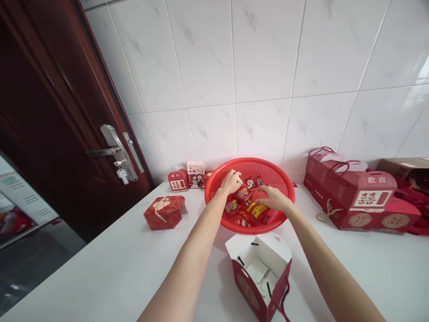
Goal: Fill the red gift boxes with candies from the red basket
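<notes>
Both my hands reach into a red plastic basket that holds several small wrapped snacks. My left hand is over its left side, fingers curled in; whatever they hold, if anything, is hidden. My right hand hovers at the right, thumb and fingers apart, beside a yellow-and-red packet. Near it lie red snack packets and another printed packet. Between my forearms, in front of the basket, stands an open red gift box with a white inside and a cord handle; no snacks show in it.
A closed red box with a bow sits to the left. Small printed boxes stand against the tiled wall. Red gift boxes are stacked at the right, by a cardboard carton. A brown door is on the left.
</notes>
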`<state>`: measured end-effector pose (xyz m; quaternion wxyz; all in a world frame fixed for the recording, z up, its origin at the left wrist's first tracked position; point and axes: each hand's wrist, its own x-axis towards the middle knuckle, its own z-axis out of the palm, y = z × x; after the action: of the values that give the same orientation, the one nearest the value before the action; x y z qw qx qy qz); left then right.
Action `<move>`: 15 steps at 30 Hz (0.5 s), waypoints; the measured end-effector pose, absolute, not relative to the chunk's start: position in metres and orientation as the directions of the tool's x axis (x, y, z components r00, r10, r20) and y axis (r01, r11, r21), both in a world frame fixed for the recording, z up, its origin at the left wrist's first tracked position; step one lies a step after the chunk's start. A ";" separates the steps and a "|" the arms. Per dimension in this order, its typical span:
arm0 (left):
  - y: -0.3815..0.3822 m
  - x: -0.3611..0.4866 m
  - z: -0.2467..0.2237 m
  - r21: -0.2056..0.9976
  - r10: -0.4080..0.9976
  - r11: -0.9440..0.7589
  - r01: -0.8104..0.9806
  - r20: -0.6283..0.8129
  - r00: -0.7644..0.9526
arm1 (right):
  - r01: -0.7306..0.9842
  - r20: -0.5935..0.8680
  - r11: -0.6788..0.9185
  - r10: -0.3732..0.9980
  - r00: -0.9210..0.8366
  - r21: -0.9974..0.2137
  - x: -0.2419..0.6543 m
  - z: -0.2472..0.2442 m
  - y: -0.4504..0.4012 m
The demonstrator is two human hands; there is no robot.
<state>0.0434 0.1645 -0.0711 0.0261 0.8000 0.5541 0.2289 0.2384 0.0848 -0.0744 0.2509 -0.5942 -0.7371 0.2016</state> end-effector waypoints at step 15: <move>0.152 0.075 -0.049 0.728 0.859 -0.504 0.464 0.371 0.351 | 0.163 0.181 0.170 0.982 0.057 -0.972 0.238 -0.069 0.089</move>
<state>0.0750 0.1524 -0.0487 0.2604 0.7797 0.4243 0.3798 0.2383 0.0889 -0.0686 0.5187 -0.5092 -0.5622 0.3945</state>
